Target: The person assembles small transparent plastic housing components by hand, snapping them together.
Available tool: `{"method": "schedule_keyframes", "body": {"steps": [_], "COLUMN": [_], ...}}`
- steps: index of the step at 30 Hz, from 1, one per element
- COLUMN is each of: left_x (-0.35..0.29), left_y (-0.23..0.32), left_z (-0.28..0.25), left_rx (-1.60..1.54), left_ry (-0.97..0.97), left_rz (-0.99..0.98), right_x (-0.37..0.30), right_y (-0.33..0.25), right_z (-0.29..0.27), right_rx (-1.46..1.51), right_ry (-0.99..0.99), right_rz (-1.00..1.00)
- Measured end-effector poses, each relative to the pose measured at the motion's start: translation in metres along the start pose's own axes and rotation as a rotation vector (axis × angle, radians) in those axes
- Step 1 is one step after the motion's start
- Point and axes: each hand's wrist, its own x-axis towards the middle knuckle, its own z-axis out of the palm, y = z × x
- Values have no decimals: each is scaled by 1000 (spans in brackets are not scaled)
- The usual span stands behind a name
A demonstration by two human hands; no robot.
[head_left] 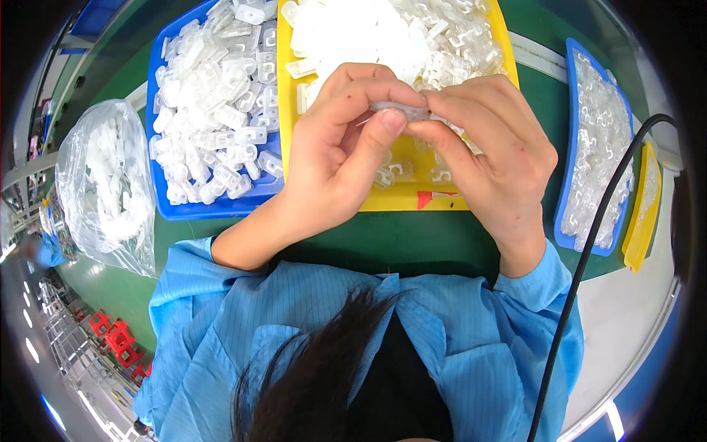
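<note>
Between the fingertips of both hands is a small clear plastic part (pixel 401 109), held over the yellow tray (pixel 383 200). My left hand (pixel 346 132) pinches one end of it with thumb and forefinger. At the other end, the thumb and forefinger of my right hand (pixel 490 140) close on it. Fingers cover much of the part, so its exact shape is hidden. Clear and whitish plastic pieces (pixel 464 44) fill the yellow tray below, some washed out by glare. Left of it, a blue tray (pixel 213 210) holds many translucent plastic clips (pixel 213 103).
A clear plastic bag (pixel 107 184) with white pieces lies at the left. To the right stand another blue tray (pixel 565 147) of clear parts and a narrow yellow tray (pixel 639 221). A black cable (pixel 589 243) runs down the right side. The table (pixel 353 239) is green.
</note>
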Motion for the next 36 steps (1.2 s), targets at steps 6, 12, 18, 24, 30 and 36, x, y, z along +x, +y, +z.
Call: {"method": "schedule_keyframes", "body": {"steps": [6,12,18,24,30,36], "left_x": [-1,-3,-3,-4,-1,1], "left_y": [1,0,-4,-8,-9,-12], "left_z": [-2,6,7,3,5,4], "left_rx": [2,-190,-274,-393,-440,-465], "left_ry": [-13,45,78,68,51,54], "left_rz": [10,47,-38,-59,-29,-42], "right_x": [-2,-4,0,0,-3,2], "right_y": [8,6,7,7,7,1], "right_z": [6,9,6,3,6,5], "right_rx": [-10,-73,-55,-5,-30,-59], "right_ry": [73,179,131,55,180,104], "right_rz": [-142,-230,-71,-123,-126,-55]}}
